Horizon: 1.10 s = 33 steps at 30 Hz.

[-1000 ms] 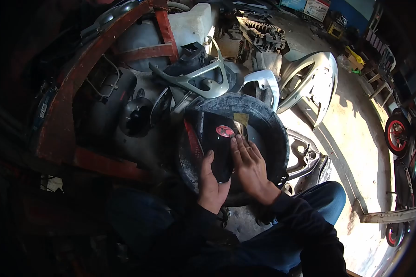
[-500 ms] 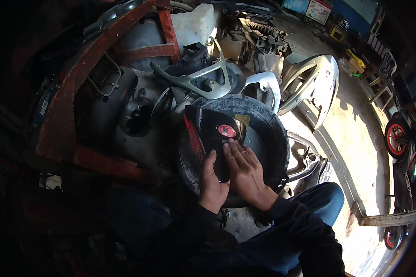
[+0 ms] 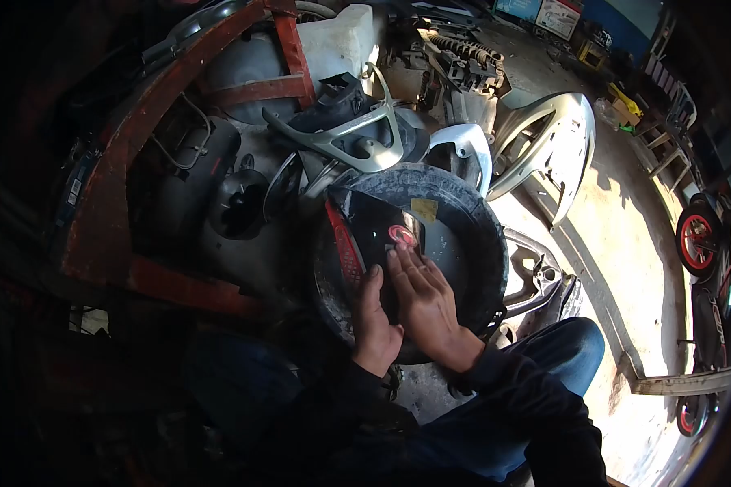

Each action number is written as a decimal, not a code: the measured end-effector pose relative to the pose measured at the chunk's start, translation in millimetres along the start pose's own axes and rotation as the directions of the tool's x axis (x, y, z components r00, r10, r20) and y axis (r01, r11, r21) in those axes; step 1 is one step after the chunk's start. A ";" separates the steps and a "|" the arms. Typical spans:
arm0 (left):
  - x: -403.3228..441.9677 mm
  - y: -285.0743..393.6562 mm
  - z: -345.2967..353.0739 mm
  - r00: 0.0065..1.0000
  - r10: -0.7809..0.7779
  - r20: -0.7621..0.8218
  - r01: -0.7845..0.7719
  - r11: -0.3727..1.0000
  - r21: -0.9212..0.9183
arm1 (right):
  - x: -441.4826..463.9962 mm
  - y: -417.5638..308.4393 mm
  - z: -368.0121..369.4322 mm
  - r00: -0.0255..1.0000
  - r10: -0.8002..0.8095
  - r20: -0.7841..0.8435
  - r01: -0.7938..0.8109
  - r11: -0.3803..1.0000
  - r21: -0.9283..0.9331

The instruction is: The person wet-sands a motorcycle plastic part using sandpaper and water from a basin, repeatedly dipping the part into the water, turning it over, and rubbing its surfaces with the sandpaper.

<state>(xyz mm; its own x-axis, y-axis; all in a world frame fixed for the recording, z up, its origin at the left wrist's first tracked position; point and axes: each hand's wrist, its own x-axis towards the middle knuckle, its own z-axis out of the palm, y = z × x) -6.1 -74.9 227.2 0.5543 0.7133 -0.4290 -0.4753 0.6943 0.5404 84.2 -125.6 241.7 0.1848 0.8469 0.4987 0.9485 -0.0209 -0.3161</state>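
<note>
A glossy black motorcycle fairing panel with a red strip along its left edge and a round red emblem is tilted over a round black basin. My left hand grips the panel's lower end, its thumb on the face and its other fingers hidden beneath. My right hand lies flat on the panel, fingers stretched out, the tips overlapping the emblem's lower edge. Whether anything thin lies under those fingers does not show. A small yellowish patch appears beside the panel, against the basin's inside.
A silver-grey bracket-shaped part and a larger silver fairing lie beyond the basin. On the left stands a rusty red metal frame. A black part with holes sits at the right. A motorcycle is at the far right.
My right hand has slid slightly left and its fingertips now cover part of the emblem. The panel has tilted a little, showing more of the yellowish patch. My left hand keeps its grip.
</note>
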 end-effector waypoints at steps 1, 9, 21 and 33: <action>7.2 -0.4 -6.3 0.996 0.011 0.084 -0.008 0.999 -0.038 | -8.5 -7.7 -0.3 0.999 -0.048 -0.018 0.048 0.999 0.015; 14.2 -3.6 -19.3 0.997 0.036 0.069 -0.035 0.999 -0.018 | -14.6 -12.6 -2.8 0.999 -0.053 0.014 0.052 0.998 0.034; 18.3 -4.7 -13.9 0.993 0.075 0.088 -0.059 0.983 -0.173 | -1.4 3.7 5.7 1.000 0.026 0.006 -0.026 0.999 0.024; 11.4 0.1 -11.0 0.997 -0.070 0.016 0.071 0.995 -0.075 | -16.7 2.2 7.8 0.996 0.068 0.050 -0.068 0.998 0.003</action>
<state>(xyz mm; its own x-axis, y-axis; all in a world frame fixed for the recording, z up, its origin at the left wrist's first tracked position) -7.4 -65.7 214.5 0.5973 0.6611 -0.4541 -0.4844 0.7486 0.4527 81.3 -135.7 226.4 0.2359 0.8690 0.4350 0.9330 -0.0773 -0.3516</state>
